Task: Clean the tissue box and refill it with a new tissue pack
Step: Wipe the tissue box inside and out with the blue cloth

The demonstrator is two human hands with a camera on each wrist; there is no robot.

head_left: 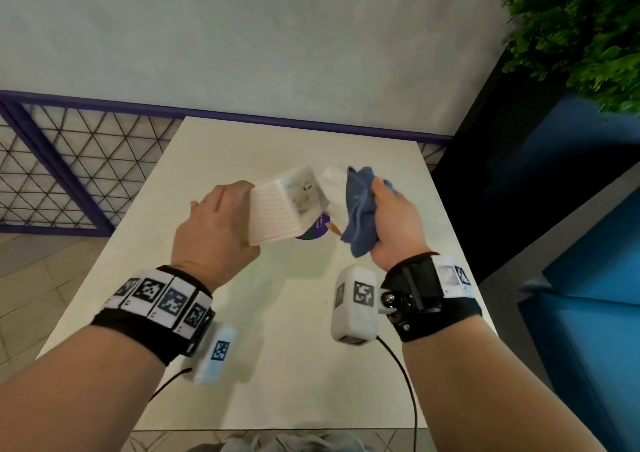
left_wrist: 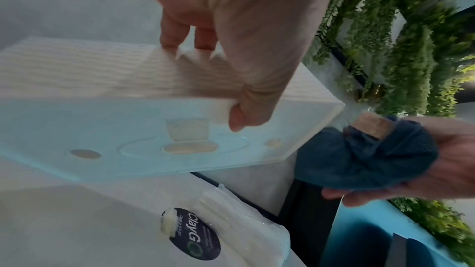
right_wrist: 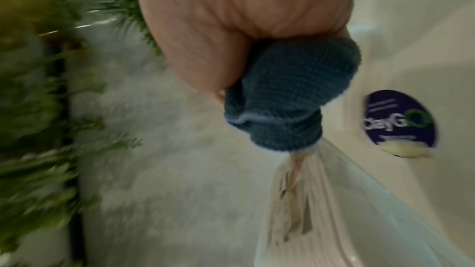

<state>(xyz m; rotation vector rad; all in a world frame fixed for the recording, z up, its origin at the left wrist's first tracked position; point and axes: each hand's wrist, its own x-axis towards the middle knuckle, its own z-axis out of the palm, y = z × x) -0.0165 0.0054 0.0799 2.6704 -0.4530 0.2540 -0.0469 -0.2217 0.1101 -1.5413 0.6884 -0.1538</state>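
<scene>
My left hand [head_left: 239, 216] grips a white ribbed tissue box [head_left: 277, 209] and holds it tilted above the table, its smooth underside [left_wrist: 128, 139] turned toward my right hand. The thumb [left_wrist: 239, 117] hooks over the box's edge, and fingers reach behind it. My right hand [head_left: 391, 216] clutches a bunched blue cloth [head_left: 360, 209] just right of the box. In the right wrist view the cloth [right_wrist: 290, 92] meets a corner of the box [right_wrist: 321, 220]. A white wrapped tissue pack [left_wrist: 244, 230] lies on the table behind and below the box.
A round purple sticker [head_left: 317, 230] sits on the white table [head_left: 277, 347] beside the pack. A grey wall stands behind the table, with a purple mesh railing [head_left: 52, 167] to the left. At right are a blue cabinet [head_left: 588, 278] and green plants [head_left: 581, 29].
</scene>
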